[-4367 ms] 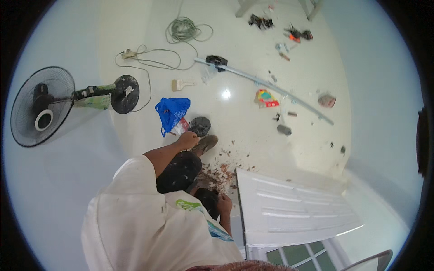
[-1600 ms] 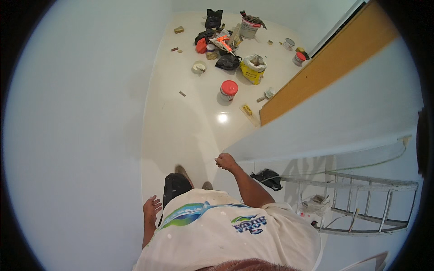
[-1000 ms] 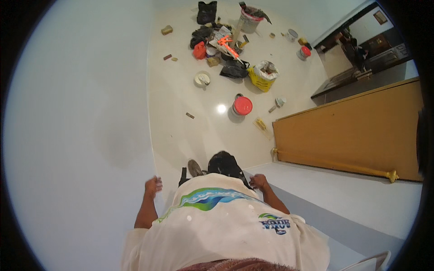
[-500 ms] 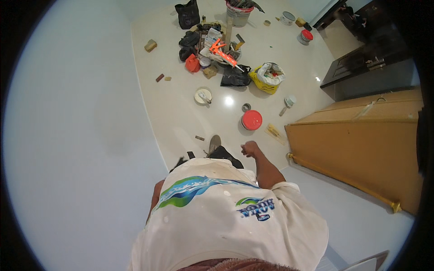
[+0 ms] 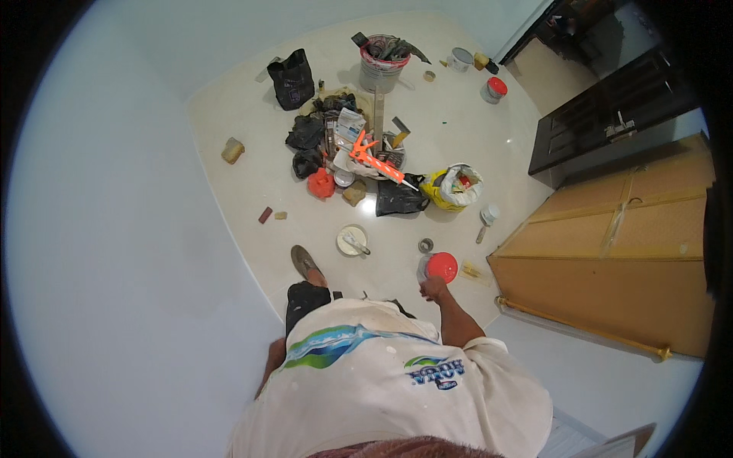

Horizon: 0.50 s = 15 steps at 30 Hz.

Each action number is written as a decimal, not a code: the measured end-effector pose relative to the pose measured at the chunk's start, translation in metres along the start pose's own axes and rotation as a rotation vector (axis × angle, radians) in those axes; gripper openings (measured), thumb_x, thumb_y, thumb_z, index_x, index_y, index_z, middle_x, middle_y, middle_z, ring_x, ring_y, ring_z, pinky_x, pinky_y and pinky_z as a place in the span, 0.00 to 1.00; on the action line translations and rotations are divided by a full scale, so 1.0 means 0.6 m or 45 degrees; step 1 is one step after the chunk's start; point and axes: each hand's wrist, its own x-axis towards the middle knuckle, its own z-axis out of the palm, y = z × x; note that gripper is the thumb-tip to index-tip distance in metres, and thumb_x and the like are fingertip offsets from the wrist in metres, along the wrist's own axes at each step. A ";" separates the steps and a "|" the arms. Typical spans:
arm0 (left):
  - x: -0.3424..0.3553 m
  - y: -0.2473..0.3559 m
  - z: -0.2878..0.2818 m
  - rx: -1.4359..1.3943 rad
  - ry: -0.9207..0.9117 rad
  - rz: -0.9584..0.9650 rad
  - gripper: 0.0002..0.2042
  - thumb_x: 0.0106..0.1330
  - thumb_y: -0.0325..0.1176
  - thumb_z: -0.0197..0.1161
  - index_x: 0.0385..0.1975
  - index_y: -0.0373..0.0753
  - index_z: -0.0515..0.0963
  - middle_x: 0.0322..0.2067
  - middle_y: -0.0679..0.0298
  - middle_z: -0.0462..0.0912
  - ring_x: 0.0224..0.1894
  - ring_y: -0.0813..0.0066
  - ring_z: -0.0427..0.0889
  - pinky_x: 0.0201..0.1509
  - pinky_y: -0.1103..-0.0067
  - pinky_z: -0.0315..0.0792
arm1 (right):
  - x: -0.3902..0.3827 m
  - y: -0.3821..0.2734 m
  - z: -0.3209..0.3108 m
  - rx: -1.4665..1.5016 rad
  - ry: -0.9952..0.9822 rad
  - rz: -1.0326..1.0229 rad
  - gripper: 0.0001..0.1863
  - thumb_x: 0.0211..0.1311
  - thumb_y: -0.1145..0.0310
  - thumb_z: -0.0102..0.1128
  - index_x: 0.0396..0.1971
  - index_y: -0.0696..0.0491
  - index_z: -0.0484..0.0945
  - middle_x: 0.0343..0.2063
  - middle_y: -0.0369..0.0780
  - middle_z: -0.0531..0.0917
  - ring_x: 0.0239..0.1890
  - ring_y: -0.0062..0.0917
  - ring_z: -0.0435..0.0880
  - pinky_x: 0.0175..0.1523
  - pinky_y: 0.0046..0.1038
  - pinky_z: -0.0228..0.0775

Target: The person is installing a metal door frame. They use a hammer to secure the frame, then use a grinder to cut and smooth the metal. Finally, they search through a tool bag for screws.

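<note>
My right hand point(image 5: 433, 289) hangs at my right side with its fingers curled in and nothing visible in them. In the picture it overlaps the near edge of a tub with a red lid point(image 5: 442, 267), and I cannot see any touch between them. Of my left arm only the forearm point(image 5: 271, 365) shows beside my shirt; the hand is hidden. A shoe point(image 5: 307, 265) stands out ahead of my body on the left. Ahead on the floor is a round white container point(image 5: 351, 240) with a tool lying across it. A grey roll point(image 5: 425, 245) lies near the red-lidded tub.
Farther off is a pile with an orange caulking gun point(image 5: 378, 162), black bags point(image 5: 401, 198) and a hammer point(image 5: 399, 133). A yellow-white sack point(image 5: 454, 187), a full bucket point(image 5: 379, 76) and a trowel point(image 5: 481, 233) stand around it. A large cardboard-covered piece point(image 5: 603, 275) is at right, near a dark door point(image 5: 595, 114).
I have stepped forward, so the floor things sit lower in the picture. A shoe now shows farther left. My right hand appears closer to the red-lidded tub.
</note>
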 end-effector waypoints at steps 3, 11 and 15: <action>0.134 0.070 -0.187 -0.614 0.062 -0.219 0.22 0.76 0.48 0.55 0.59 0.40 0.81 0.46 0.56 0.87 0.42 0.63 0.86 0.46 0.67 0.82 | -0.028 -0.034 0.046 -0.017 0.054 0.462 0.18 0.72 0.60 0.63 0.28 0.60 0.86 0.25 0.45 0.89 0.26 0.32 0.89 0.31 0.40 0.86; 0.338 0.290 -0.638 -0.978 0.452 -0.063 0.26 0.81 0.50 0.51 0.66 0.35 0.77 0.54 0.51 0.84 0.47 0.63 0.85 0.53 0.68 0.80 | 0.014 -0.394 0.129 -0.156 -0.159 -0.279 0.11 0.69 0.63 0.65 0.37 0.57 0.86 0.29 0.41 0.89 0.32 0.31 0.91 0.32 0.38 0.85; 0.403 0.311 -0.689 -1.005 0.383 -0.032 0.26 0.82 0.52 0.51 0.66 0.37 0.78 0.54 0.52 0.85 0.48 0.63 0.85 0.53 0.68 0.80 | 0.061 -0.583 0.123 0.185 -0.193 -0.107 0.14 0.72 0.60 0.65 0.42 0.58 0.83 0.36 0.44 0.89 0.35 0.28 0.90 0.36 0.33 0.83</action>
